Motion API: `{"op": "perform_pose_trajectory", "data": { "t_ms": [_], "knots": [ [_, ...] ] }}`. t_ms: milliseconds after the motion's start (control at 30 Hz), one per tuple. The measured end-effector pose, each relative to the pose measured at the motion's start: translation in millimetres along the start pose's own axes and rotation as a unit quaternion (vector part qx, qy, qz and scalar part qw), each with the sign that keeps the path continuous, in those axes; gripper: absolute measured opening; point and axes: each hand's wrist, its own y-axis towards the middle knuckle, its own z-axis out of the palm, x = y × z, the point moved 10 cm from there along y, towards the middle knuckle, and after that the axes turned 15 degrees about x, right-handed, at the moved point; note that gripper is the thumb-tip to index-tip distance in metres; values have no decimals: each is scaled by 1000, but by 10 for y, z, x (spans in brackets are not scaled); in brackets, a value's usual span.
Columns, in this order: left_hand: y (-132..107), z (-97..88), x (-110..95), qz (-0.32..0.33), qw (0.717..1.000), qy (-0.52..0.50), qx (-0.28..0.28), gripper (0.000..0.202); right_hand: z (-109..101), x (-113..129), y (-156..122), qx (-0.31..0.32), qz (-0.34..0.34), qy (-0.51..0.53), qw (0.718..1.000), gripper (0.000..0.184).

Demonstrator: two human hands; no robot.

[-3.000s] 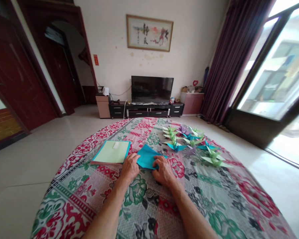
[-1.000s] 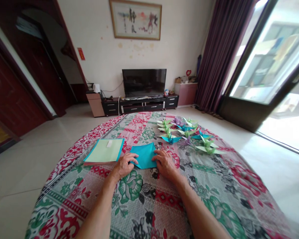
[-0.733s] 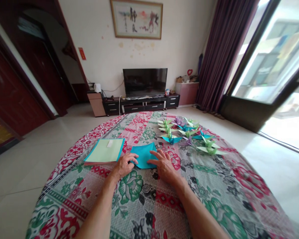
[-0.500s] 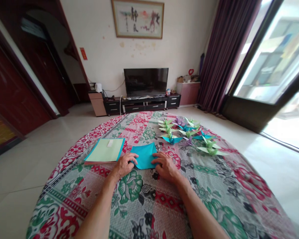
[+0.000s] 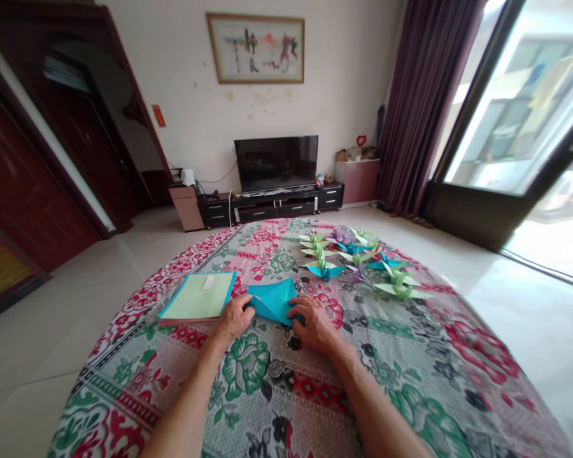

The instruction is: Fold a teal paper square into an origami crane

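Glare at right, edges apparently soft.

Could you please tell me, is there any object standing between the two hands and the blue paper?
Nothing visible stands in between: the left hand and right hand both touch the blue paper. The paper stack lies to its left, and the paper cranes farther away, to the right.

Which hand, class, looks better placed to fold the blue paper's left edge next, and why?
Probably the left hand: its fingers are right at the left edge of the blue paper. The right hand is at the opposite side, so it seems better placed for steadying.
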Motion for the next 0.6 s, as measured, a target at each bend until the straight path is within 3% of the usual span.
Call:
{"op": "perform_pose_trajectory", "data": {
  "t_ms": [133,267,433,600],
  "knots": [
    [-20,-44,13,-23,998,17,-52,42,-16,-16,-3,-13,3,8,1000,24],
    [-53,-48,24,-14,996,33,-87,39,-50,-17,-7,-19,0,22,1000,26],
    [-36,11,-34,34,994,61,-83,20,-72,-40,6,-20,-4,18,1000,30],
    [-23,18,-60,31,989,98,-103,24,-56,-2,11,-20,-6,-6,1000,29]
  ]
}}
